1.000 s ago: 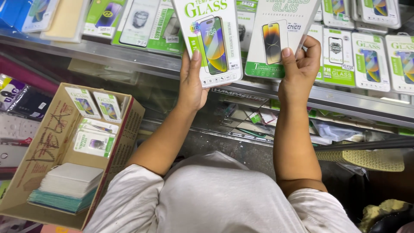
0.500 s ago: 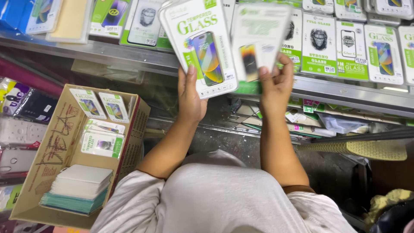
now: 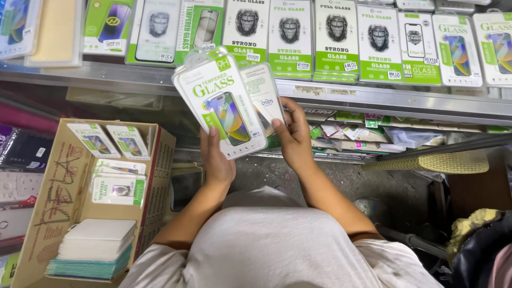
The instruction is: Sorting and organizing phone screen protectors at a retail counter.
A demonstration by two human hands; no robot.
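My left hand (image 3: 217, 160) grips a white and green screen protector pack (image 3: 221, 104) with a phone picture on its front, held upright in front of me. My right hand (image 3: 292, 136) holds a second, similar pack (image 3: 262, 96) tucked just behind the first, thumb on its front. Both packs sit close together below the metal shelf (image 3: 341, 98). A row of hanging white and green packs (image 3: 336, 40) lines the display above the shelf.
An open cardboard box (image 3: 58, 192) at the left holds several more packs and a stack of white sheets (image 3: 96, 245). Loose packs and papers lie under the shelf at the right (image 3: 362, 136). A woven fan (image 3: 432, 162) and dark bag (image 3: 480, 245) are lower right.
Both hands have come down and toward me with the packs. The right hand's pack has slid in behind the left hand's pack.
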